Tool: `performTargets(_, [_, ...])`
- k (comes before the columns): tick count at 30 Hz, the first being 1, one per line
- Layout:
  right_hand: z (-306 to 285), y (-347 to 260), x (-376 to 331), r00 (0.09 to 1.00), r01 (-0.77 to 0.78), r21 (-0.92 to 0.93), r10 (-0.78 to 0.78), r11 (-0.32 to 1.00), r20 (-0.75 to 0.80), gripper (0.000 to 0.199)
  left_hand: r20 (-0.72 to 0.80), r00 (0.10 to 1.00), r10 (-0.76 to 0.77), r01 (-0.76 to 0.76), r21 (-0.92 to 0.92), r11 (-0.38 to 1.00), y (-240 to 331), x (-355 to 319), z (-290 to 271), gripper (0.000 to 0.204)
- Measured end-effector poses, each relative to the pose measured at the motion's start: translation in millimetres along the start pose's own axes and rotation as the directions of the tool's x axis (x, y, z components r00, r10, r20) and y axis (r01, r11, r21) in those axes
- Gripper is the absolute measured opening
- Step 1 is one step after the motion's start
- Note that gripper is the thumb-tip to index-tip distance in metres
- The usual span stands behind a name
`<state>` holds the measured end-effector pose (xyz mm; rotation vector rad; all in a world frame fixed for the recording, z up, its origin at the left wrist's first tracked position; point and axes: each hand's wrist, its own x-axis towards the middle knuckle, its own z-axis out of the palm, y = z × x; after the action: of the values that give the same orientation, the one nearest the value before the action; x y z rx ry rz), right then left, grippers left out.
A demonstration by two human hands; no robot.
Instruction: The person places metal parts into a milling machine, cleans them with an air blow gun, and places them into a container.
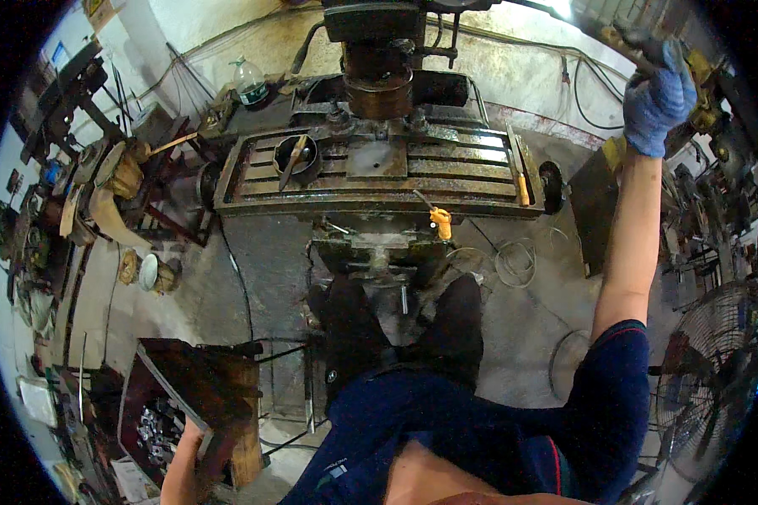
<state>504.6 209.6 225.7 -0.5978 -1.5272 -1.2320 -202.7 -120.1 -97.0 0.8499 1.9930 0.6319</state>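
Observation:
My right hand [659, 101], in a blue knitted glove, is raised at the upper right with its fingers curled beside a dark part. What it grips there is too unclear to name. At the lower left my left hand [192, 436] reaches over the edge of a dark open box [164, 379]; its fingers are hidden by the box wall. Inside that box lie several small metal parts [162, 429]. Ahead of me stands a milling machine with a slotted metal table [455, 164]. On this table sits a round dark pan [310, 164] with a brush [293, 160] across it.
A yellow-handled tool [523, 187] lies at the table's right end. An orange-yellow handle [440, 224] hangs at its front edge. A plastic bottle [249, 82] stands behind left. Coiled cable [515, 263] lies on the floor; a caged fan [703, 379] stands right.

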Motion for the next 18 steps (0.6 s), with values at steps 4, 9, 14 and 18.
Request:
performTargets(4, [-4,2,12,0.997,0.037,0.067,-0.041,0.997,0.067,0.019,0.003,1.0,0.001,-0.001,-0.068,0.998,-2,-16,-2,0.028])
performTargets(9, [15,-15,11,0.869,-0.367,0.747,0.491,0.555,0.062,0.041,-0.047,0.993,0.109,-0.102,0.133,0.986,10,-51,-31,0.027])
performTargets(14, [-10,-32,22,0.967,-0.247,0.23,0.253,0.941,0.004,0.027,-0.362,0.875,0.32,-0.157,0.414,0.897,51,-81,-60,0.024])
performTargets(18, [-30,-38,-20,0.9,-0.349,0.323,0.411,0.88,-0.148,0.028,-0.527,0.754,0.393,-0.485,-0.044,0.873,45,-92,-113,0.03])
